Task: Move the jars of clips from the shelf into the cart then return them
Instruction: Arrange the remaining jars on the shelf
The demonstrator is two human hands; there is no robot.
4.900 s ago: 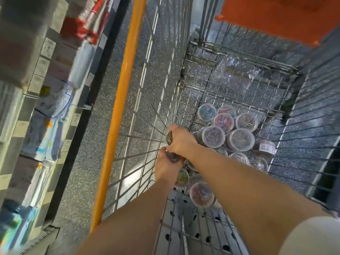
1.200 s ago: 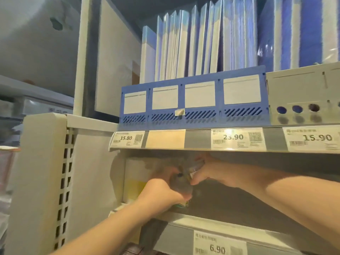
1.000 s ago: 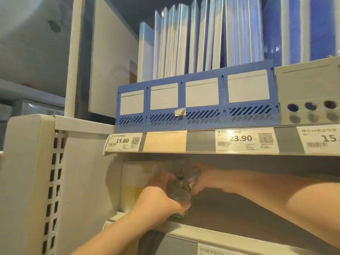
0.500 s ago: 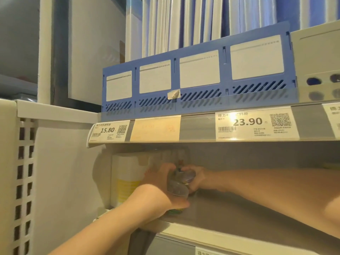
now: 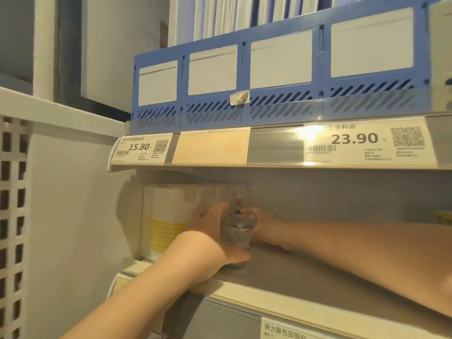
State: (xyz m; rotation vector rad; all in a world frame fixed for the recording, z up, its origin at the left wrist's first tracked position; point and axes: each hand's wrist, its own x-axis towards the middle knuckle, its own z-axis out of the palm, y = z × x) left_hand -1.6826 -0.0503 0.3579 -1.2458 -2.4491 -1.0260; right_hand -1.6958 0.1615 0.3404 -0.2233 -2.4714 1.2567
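Note:
Both my hands reach into the lower shelf [image 5: 305, 277], under the price-tag rail. My left hand [image 5: 208, 243] grips a clear round jar of clips [image 5: 235, 241] at the shelf's left end, thumb curled under its front. A second clear jar of clips [image 5: 241, 220] sits just behind and above it, held by my right hand [image 5: 263, 226] from the right. The jars are low, at or near the shelf floor; contact is hidden by my fingers. The cart is out of view.
A white and yellow box [image 5: 168, 216] stands at the shelf's left end, close to my left hand. Above is the price rail [image 5: 269, 145] and a blue file holder [image 5: 269, 77]. A white lattice panel [image 5: 13, 216] stands at the left. The shelf floor extends right.
Earlier both hands were down in the cart among the jars. Since a second ago they have pushed the two jars a little deeper and lower into the shelf, and my view has moved closer.

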